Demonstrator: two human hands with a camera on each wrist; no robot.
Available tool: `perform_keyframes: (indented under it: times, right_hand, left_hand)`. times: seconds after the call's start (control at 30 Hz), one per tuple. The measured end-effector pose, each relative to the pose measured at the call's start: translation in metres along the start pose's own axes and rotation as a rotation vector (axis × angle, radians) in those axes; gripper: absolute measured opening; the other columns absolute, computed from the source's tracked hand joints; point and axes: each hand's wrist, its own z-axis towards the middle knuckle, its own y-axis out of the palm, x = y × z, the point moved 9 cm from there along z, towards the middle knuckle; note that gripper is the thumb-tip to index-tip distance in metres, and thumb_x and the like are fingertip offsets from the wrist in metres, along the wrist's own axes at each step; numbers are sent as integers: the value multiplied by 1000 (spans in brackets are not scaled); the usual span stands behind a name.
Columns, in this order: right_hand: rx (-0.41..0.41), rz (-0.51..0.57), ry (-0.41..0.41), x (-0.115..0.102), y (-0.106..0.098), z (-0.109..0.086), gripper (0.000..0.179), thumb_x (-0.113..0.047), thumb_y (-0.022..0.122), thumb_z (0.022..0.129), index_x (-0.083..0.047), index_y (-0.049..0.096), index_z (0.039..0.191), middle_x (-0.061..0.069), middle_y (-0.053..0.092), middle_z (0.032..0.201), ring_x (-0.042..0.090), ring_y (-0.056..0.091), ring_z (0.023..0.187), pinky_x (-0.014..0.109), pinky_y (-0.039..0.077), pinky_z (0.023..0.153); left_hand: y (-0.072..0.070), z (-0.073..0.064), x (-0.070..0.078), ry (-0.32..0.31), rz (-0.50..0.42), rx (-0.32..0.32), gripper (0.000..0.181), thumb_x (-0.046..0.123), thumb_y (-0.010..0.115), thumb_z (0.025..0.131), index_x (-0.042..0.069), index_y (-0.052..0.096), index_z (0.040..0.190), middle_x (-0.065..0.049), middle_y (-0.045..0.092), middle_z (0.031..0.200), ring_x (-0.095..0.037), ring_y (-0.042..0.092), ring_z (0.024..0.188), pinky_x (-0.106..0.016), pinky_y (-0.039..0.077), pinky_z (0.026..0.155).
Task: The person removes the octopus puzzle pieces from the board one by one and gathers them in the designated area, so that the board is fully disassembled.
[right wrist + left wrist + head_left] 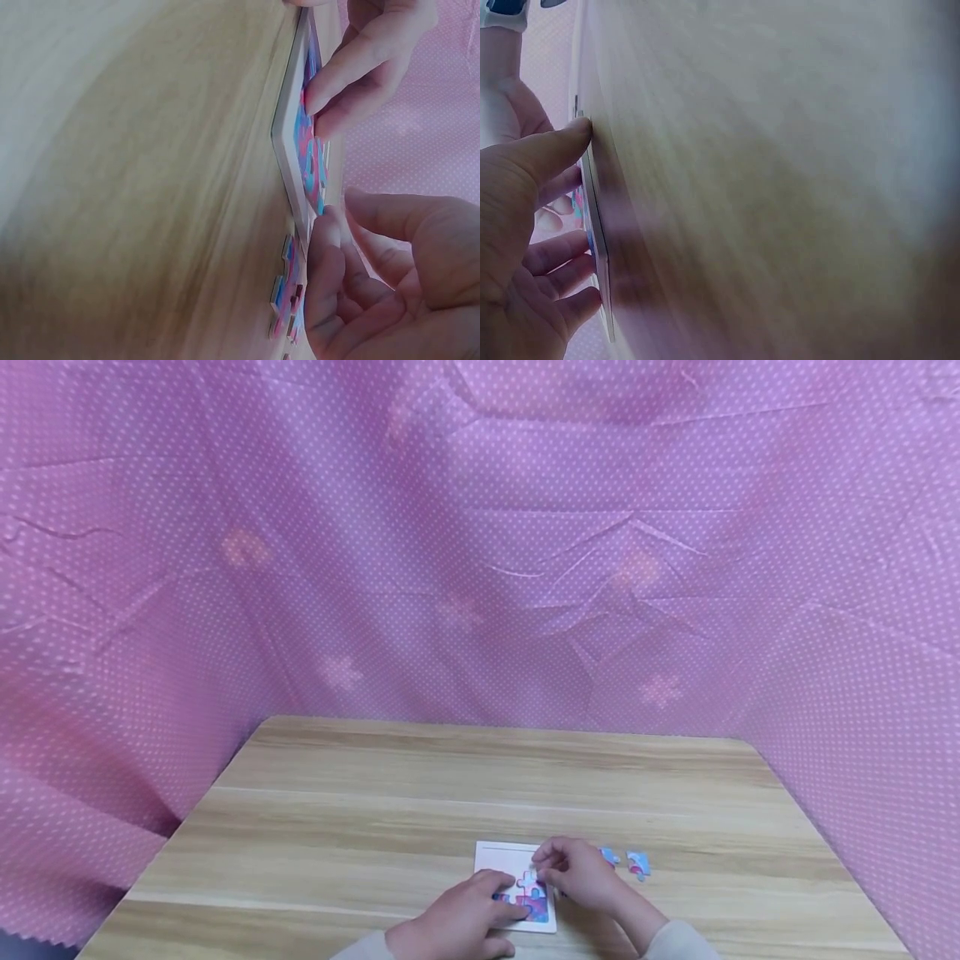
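Observation:
A white puzzle tray (501, 857) lies near the front of the table, with several pink and blue jigsaw pieces (538, 906) in its near part. My left hand (453, 917) rests over the tray's left side, its fingertips touching the pieces. In the left wrist view, that thumb (574, 135) lies at the tray's edge. My right hand (585, 875) is at the tray's right edge, beside a light-coloured jigsaw piece (528, 882). The right wrist view shows its bent fingers (324, 232) by the pieces and a gap to the thumb (367, 206).
Loose jigsaw pieces (638, 863) lie on the wooden table (360, 827) right of the tray, some partly hidden behind my right hand. A pink dotted cloth (480, 568) hangs around the back and sides of the table.

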Motion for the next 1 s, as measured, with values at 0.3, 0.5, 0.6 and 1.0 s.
perform_keyframes:
  times: [0.3,0.5,0.6,1.0]
  right_hand:
    - [17,34,-27,4,1,-9,17,-3,71,79,-9,66,94,-5,64,84,13,57,78,23,48,69]
    - [0,59,-32,8,0,-15,13,-3,71,79,-10,67,90,-5,63,81,13,56,74,23,49,64]
    - [-13,92,-36,9,-1,-17,11,-3,70,81,-10,68,90,-3,63,80,14,57,71,23,50,59]
    - [-38,103,-58,13,-3,-23,6,-8,69,84,-10,70,90,-3,63,78,12,56,65,23,49,55]
  left_hand:
    - [8,0,8,-6,2,-22,44,42,71,83,26,66,123,-11,55,126,-20,51,115,-30,47,91]
    - [13,1,14,-10,12,-14,45,43,72,82,27,66,123,-10,55,126,-20,51,115,-29,47,90]
    - [14,2,16,-17,13,-12,45,42,72,81,27,66,123,-11,55,126,-20,51,115,-30,47,90]
    - [12,2,27,-30,19,21,44,40,72,82,26,67,122,-11,56,124,-21,52,113,-29,48,88]
